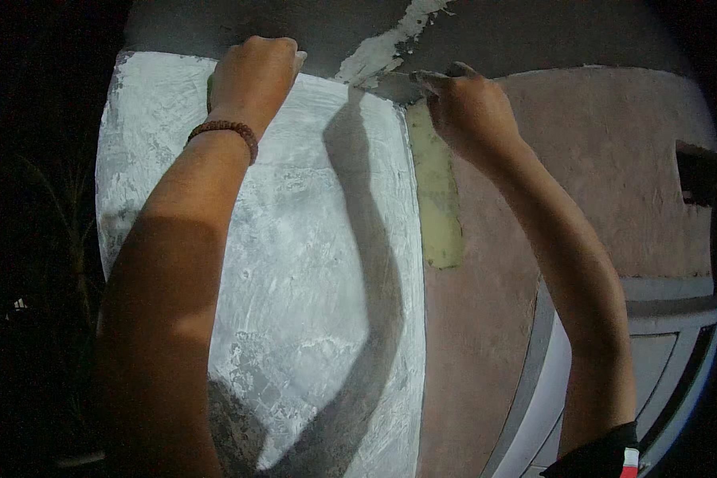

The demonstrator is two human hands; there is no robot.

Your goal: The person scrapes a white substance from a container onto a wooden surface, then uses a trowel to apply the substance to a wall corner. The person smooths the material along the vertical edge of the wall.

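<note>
My left hand [255,77] is closed in a fist at the top of the white-coated wall face [287,231], just under the dark ceiling. Its knuckles face me, and a sliver of something greenish shows by its left side; what it holds is hidden. My right hand [476,111] grips a putty knife, its flat grey blade [392,86] lying at the corner where wall and ceiling meet. The handle is hidden in the fingers. A pale patch of filler [382,54] streaks the ceiling beside the blade.
Right of the white corner edge runs a pinkish-brown wall [486,319] with a yellowish strip [436,195] near its top. A dark rectangular opening [693,175] sits at the far right, above a grey framed door or window [653,358]. Darkness with faint plants lies left.
</note>
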